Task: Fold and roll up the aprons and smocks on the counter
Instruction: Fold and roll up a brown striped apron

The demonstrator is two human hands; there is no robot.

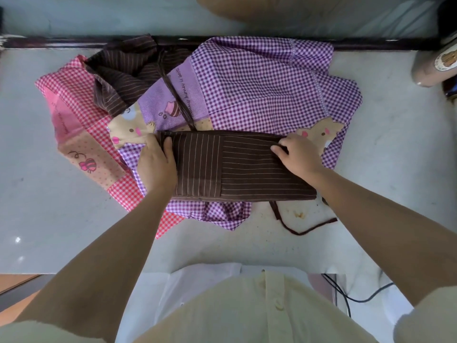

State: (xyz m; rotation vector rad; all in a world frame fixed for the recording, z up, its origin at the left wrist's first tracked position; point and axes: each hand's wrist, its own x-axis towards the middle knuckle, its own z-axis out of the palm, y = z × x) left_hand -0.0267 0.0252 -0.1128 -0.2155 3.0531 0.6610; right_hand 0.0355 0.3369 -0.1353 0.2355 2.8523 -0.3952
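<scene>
Two hands work one garment: the brown striped apron (237, 167) lies folded into a flat oblong on top of the purple gingham smock (259, 82), and the step in hand looks like the last squaring of the fold before rolling. The left hand (155, 162) pinches the apron's short end, its fingers (168, 144) curled narrowly over a bunched hem; the right hand (296, 154) presses the opposite far corner, fingers (278, 148) bent close and nipping the cloth edge. Between the two sets of fingers the fabric is thick-looking and matte, with thin pale stripes running two ways where a pocket panel meets the body. A loose brown tie (304, 227) trails on the pale desk (49, 206) nearer the body than the right fingers. Beyond the left fingers lie a second brown striped garment (123, 78), crumpled, and a pink gingham smock (74, 95). Next, I judge, the tie wants tucking in and the roll should start tight from one short end.
</scene>
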